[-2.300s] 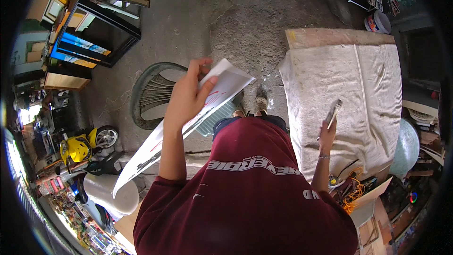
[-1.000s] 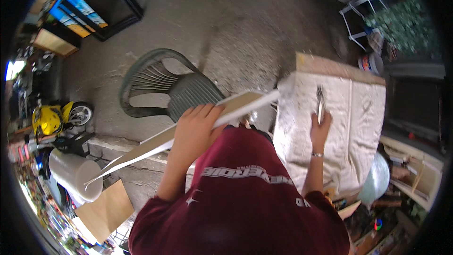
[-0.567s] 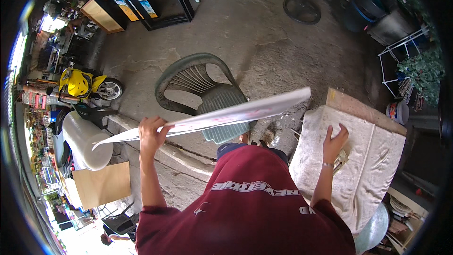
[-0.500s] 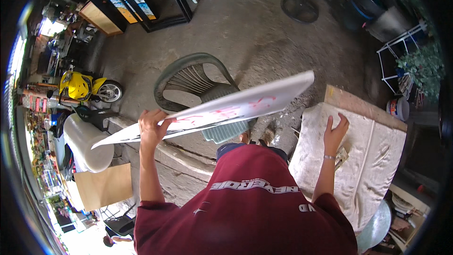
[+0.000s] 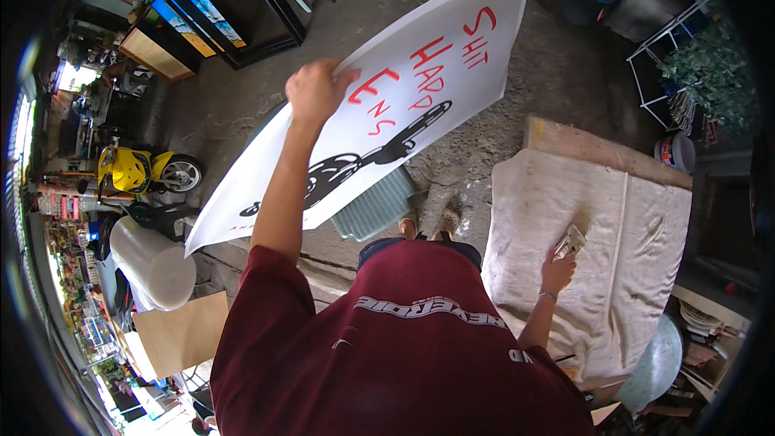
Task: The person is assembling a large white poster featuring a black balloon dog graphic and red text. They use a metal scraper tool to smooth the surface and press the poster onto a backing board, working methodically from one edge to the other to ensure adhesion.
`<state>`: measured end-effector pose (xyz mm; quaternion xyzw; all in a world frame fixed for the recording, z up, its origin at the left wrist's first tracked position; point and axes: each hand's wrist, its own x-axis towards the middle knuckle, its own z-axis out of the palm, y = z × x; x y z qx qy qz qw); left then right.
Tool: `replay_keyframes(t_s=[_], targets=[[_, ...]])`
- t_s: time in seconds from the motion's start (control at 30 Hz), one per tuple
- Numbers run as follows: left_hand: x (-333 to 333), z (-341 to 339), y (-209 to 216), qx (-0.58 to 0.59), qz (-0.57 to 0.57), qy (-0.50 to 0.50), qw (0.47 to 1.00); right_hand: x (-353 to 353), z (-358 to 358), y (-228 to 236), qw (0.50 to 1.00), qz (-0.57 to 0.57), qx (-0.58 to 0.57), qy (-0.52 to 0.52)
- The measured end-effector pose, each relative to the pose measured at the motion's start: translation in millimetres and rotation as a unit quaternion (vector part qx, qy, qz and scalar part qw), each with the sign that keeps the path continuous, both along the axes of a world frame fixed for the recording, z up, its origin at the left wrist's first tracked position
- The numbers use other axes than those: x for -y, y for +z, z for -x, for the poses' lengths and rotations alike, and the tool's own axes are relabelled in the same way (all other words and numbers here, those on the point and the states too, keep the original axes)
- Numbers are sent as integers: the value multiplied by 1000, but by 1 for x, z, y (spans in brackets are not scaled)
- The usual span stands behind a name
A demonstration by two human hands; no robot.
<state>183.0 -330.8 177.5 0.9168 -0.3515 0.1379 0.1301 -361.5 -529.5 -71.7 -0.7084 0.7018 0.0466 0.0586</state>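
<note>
My left hand (image 5: pixel 316 90) grips the upper left edge of a large white canvas (image 5: pixel 343 141), with red hand lettering and a black drawing on its face. The canvas is raised and tilted in front of me, over a green plastic chair (image 5: pixel 375 206) whose back it mostly hides. On the right, my right hand (image 5: pixel 557 273) is closed around a small metallic tool that looks like a staple gun (image 5: pixel 571 241). That hand is low over a surface draped with cream cloth (image 5: pixel 553 194).
A bare wooden edge (image 5: pixel 605 148) shows beyond the cloth. To the left are a yellow motorbike (image 5: pixel 133 168), a big translucent roll (image 5: pixel 153 262) and a brown board (image 5: pixel 182 331). Black frames (image 5: pixel 266 4) stand at the far left; a white rack (image 5: pixel 646 81) is at right.
The canvas has swung up and away from me, from nearly edge-on to showing its face. My left hand rose with it. My right hand, empty before, has lowered and taken the tool from the cloth.
</note>
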Motion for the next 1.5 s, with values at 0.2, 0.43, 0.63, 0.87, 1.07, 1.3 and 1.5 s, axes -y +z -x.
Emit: replay_keyframes(t_s=[0.2, 0.43, 0.63, 0.87, 1.07, 1.3, 1.5], targets=[[50, -9, -13, -27, -17, 21, 999, -14, 12, -25, 997, 68, 32, -9], [-31, -1, 6, -104, -134, 1, 985, 10, 10, -33, 999, 9, 44, 5], [-172, 56, 18, -118, -149, 119, 975, 11, 60, -41, 923, -32, 373, -88], [-255, 94, 20, -181, -74, 214, 957, 55, 92, -27, 960, -130, 244, -47], [-295, 117, 13, -236, -84, 228, 941, 76, 107, -22, 987, -123, 47, 97], [-353, 142, 19, -276, -74, 233, 930, 70, 117, -47, 813, -387, 389, -194], [-437, 171, 21, -293, -23, 203, 934, 10, 47, -10, 898, -207, 379, -82]])
